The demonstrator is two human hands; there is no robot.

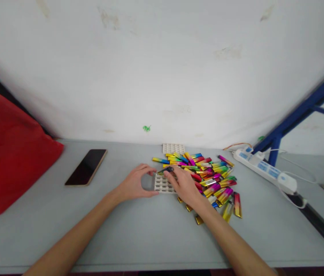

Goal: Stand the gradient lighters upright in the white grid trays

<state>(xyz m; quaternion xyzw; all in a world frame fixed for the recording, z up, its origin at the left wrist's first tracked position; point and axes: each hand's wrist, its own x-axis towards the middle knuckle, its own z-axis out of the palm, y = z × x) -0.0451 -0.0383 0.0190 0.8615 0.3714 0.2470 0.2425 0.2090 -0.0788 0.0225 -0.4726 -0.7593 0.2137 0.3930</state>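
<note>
A small white tray with rows of holes lies on the table in front of me. My left hand grips its left side, thumb at the near corner and fingers at the far one. Over the tray's far edge, my right hand pinches a lighter with a dark end, lying nearly flat. That hand hides the tray's right part. Shiny lighters in yellow, pink, blue, green and red are heaped loosely to the right, some partly under my right wrist.
Behind the heap, a second white holed tray lies near the wall. A phone rests at left, beside a red cloth-like bag. To the right are a white power strip with cables and a blue metal frame.
</note>
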